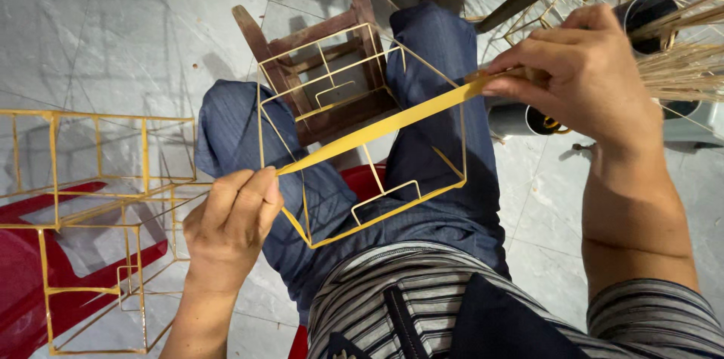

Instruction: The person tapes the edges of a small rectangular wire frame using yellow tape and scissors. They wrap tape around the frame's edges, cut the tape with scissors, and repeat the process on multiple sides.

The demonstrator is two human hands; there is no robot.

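A yellow strip (385, 127) is stretched taut between my two hands, running from lower left to upper right. My left hand (230, 219) pinches its lower end against a corner of a thin yellow-wrapped stick frame (445, 159) that rests on my lap. My right hand (584, 76) grips the strip's upper end. The frame is box-shaped with small inner rectangles. My legs are in blue trousers (430, 50).
A small wooden stool (317, 42) stands on the tiled floor beyond my knees. At the left, finished yellow frames (98, 200) lie over a red plastic stool (30, 268). At the upper right are bundles of thin sticks (682, 72), more frames and dark cylinders (648, 12).
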